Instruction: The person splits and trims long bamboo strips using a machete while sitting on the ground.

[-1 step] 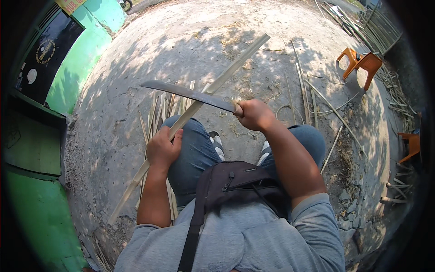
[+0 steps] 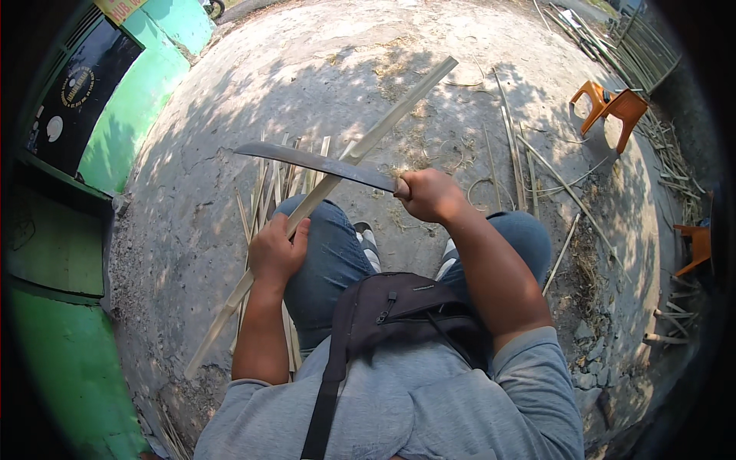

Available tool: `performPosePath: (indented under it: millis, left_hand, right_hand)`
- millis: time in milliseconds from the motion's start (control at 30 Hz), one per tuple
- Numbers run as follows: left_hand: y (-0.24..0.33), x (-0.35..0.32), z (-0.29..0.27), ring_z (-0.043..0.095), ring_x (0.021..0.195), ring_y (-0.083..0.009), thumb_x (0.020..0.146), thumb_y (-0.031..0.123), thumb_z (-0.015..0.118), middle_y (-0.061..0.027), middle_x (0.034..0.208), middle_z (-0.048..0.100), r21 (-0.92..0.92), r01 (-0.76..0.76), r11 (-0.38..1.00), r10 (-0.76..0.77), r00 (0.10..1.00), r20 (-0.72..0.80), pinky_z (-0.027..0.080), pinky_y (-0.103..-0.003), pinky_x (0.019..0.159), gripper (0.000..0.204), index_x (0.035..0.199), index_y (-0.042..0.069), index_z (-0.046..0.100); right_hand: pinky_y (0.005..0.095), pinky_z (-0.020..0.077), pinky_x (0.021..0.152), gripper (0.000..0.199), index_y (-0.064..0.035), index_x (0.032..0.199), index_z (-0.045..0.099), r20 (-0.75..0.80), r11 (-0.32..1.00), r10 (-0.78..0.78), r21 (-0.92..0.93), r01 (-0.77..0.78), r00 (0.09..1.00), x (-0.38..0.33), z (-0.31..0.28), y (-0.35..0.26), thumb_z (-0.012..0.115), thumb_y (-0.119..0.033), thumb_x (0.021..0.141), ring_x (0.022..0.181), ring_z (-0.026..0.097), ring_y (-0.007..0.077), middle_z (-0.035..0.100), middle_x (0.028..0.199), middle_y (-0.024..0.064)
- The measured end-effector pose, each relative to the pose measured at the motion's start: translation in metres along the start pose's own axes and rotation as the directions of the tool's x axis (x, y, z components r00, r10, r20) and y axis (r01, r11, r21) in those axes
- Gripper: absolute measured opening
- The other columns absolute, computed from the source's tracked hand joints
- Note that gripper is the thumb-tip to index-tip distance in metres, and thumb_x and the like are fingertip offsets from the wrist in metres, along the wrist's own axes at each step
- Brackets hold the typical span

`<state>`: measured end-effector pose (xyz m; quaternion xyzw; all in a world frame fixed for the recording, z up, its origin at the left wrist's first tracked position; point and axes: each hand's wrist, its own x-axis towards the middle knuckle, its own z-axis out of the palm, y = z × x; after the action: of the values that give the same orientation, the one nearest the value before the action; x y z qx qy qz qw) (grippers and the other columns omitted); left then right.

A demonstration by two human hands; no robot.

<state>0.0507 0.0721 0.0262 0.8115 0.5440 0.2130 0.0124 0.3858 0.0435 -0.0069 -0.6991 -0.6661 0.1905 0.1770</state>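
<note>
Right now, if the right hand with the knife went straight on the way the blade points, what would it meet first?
The right hand holds a long knife pointing to the person's left. Its blade already crosses the bamboo strip. Beyond the tip lies bare ground, then the green wall; depth is unclear.

This is an outdoor work yard, a rough open-air spot for splitting bamboo rather than any indoor room. The ground (image 2: 230,176) is bare, cracked concrete or packed earth, dappled with tree shade and strewn with dry shavings. Thin split bamboo strips (image 2: 264,192) lie in a loose heap on it, and longer slats (image 2: 529,165) are scattered further off. Along the far right edge, more bamboo poles (image 2: 675,165) pile up beside a slatted fence (image 2: 640,50). Orange plastic chairs (image 2: 609,107) stand in the open, one tipped over. On the left runs a green painted wall (image 2: 115,123) with a dark signboard (image 2: 73,92).
</note>
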Motion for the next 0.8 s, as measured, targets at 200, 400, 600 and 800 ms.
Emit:
performPosePath:
  millis: [200, 400, 600, 800]
  left_hand:
    - [-0.001, 0.001, 0.001, 0.071, 0.077, -0.0475, 0.1, 0.048, 0.069, -0.0222, 0.079, 0.07, -0.016, 0.008, 1.0, -0.007, 1.0, 0.007, 0.054, -0.056, 0.068, 0.044, 0.086, 0.006, 0.065]
    - [-0.003, 0.0, 0.001, 0.069, 0.076, -0.048, 0.101, 0.048, 0.068, -0.0221, 0.077, 0.069, -0.014, -0.006, 1.0, 0.006, 1.0, -0.006, 0.053, -0.056, 0.067, 0.044, 0.086, 0.006, 0.065]
    - [-0.005, -0.001, 0.005, 0.069, 0.077, -0.0483, 0.101, 0.047, 0.067, -0.0223, 0.077, 0.068, -0.04, 0.005, 0.999, -0.006, 1.0, -0.022, 0.052, -0.056, 0.067, 0.045, 0.086, 0.005, 0.064]
    - [-0.003, -0.001, 0.004, 0.069, 0.077, -0.049, 0.101, 0.049, 0.067, -0.0225, 0.077, 0.068, -0.017, 0.004, 1.0, -0.005, 1.0, -0.015, 0.052, -0.057, 0.068, 0.046, 0.086, 0.005, 0.064]
  right_hand:
    - [0.0519, 0.0593, 0.085, 0.021, -0.0168, 0.102, 0.078, -0.066, 0.996, 0.06, -0.065, -0.064, 0.996, 0.001, -0.021, 0.003, 0.063, -0.032, 0.1, 0.097, 0.074, 0.0399, 0.077, 0.099, 0.0173]
    - [0.0509, 0.0588, 0.087, 0.022, -0.0177, 0.103, 0.079, -0.035, 0.996, 0.092, -0.016, -0.092, 0.995, -0.001, -0.012, 0.002, 0.065, -0.034, 0.1, 0.1, 0.073, 0.0398, 0.077, 0.102, 0.0164]
    - [0.0504, 0.0589, 0.087, 0.02, -0.0184, 0.105, 0.078, -0.036, 0.996, 0.039, 0.084, -0.036, 0.999, -0.005, -0.005, 0.0, 0.066, -0.034, 0.099, 0.101, 0.074, 0.0388, 0.077, 0.103, 0.0155]
    - [0.0499, 0.059, 0.087, 0.018, -0.0194, 0.104, 0.078, 0.015, 0.999, 0.008, -0.035, -0.008, 1.0, -0.006, -0.013, -0.012, 0.067, -0.031, 0.097, 0.1, 0.074, 0.0375, 0.077, 0.102, 0.0141]
